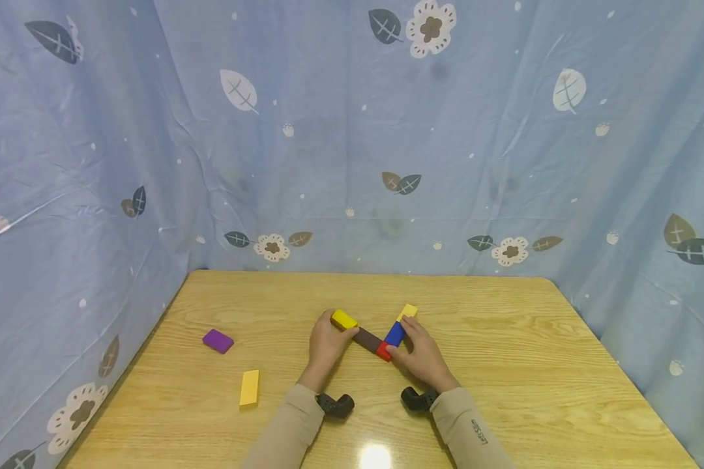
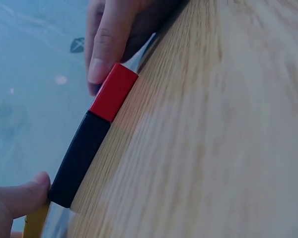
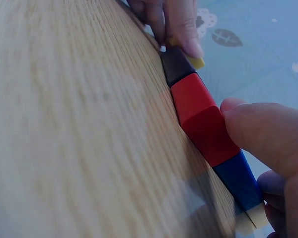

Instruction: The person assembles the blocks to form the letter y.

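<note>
Honestly, these look like easy handlers: probably light, stiff and hardly fragile, though the smooth faces could be a bit slippery, so the long sides seem the best place to take hold. The left hand (image 1: 326, 342) pinches a bright yellow rectangular block (image 1: 343, 319), thumb up by a dark brown rectangular block (image 1: 367, 339). The right hand's (image 1: 424, 358) grip is narrow too: thumb on a glossy red block (image 1: 383, 352), fingers round a blue rectangular block (image 1: 394, 334), with a pale yellow block (image 1: 409, 311) at its tip. Together they make a V on the wood-grain table (image 1: 504, 339), point at 6 o'clock, left arm's long axis running 10-to-4, right arm's 1-to-7. Toward 9 o'clock lies a purple rectangular block (image 1: 218, 341), lengthwise 10-to-4; toward 8, an orange-yellow rectangular block (image 1: 249, 389), roughly 12-to-6.
</note>
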Tool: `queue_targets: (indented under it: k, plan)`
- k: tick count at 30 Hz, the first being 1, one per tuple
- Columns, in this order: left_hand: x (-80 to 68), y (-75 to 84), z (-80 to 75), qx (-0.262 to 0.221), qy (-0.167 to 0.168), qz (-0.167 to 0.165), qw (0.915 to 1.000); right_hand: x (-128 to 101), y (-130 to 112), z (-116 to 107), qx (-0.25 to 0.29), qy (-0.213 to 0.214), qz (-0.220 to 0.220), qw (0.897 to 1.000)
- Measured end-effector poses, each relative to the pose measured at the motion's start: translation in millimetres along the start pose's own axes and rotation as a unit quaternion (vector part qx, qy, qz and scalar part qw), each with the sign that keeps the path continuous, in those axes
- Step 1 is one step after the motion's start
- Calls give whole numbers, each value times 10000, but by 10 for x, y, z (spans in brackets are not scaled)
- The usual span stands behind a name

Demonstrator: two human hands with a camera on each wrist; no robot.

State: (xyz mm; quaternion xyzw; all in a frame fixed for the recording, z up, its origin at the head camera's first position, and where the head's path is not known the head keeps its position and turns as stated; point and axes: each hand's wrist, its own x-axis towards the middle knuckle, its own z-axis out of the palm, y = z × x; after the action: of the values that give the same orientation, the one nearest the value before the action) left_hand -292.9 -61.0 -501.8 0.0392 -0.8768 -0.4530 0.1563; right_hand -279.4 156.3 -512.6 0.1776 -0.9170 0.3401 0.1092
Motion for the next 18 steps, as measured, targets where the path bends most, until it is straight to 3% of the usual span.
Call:
queue_targets:
  k: [18]
  plan:
    - [48, -25, 27, 320, -156, 18, 9994, 29, -6, 11, 59, -80, 130, 9999]
